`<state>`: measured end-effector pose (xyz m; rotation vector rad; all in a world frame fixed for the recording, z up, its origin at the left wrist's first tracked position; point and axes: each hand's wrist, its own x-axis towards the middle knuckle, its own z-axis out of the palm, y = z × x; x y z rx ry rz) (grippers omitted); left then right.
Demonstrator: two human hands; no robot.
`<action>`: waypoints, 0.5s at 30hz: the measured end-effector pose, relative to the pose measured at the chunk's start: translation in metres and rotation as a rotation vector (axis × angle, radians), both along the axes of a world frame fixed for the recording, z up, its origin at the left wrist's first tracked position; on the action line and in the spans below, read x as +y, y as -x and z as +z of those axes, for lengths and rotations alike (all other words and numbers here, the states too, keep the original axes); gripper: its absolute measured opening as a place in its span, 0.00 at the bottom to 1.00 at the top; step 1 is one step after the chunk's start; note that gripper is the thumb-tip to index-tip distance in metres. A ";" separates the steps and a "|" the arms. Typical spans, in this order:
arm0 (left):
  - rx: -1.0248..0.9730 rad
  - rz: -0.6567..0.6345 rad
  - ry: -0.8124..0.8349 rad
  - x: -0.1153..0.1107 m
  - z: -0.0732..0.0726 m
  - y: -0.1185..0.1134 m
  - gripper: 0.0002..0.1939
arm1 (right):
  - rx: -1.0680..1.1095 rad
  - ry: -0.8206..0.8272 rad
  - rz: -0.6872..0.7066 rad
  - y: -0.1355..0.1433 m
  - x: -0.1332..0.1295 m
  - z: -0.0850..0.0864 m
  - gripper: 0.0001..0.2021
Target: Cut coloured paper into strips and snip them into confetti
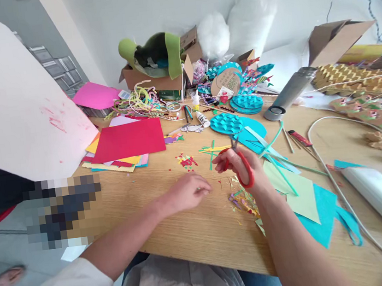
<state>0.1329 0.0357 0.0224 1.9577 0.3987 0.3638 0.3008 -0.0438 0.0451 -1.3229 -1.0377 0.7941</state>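
My right hand [255, 170] grips a pair of scissors [251, 175] by its red handles, with the dark blades pointing away from me. Beside it, my left hand [190, 191] hovers low over the wooden table, its fingers curled together; whatever may be between them is hidden. Small red paper bits [187, 162] lie just beyond the left hand. Thin green and yellow paper strips [212, 149] cross each other near the scissor tips. Under my right wrist spreads a heap of mixed paper scraps [243, 201].
A red sheet [131, 140] tops a paper stack at left. Blue egg-tray pieces [226, 123], glue bottles [203, 119] and a grey flask [291, 93] stand farther back. Pale green paper [299, 190], a looping white cable [342, 198] and a white device [380, 196] occupy the right.
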 end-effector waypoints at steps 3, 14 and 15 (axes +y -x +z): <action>0.075 0.145 -0.143 0.029 -0.001 0.026 0.14 | -0.055 0.105 0.189 0.006 0.002 -0.004 0.18; 0.102 0.047 -0.386 0.034 -0.018 0.043 0.25 | -0.458 0.267 0.214 0.024 0.011 -0.031 0.14; 0.109 0.036 -0.399 0.032 -0.018 0.043 0.25 | -0.437 0.276 0.233 0.025 0.011 -0.030 0.14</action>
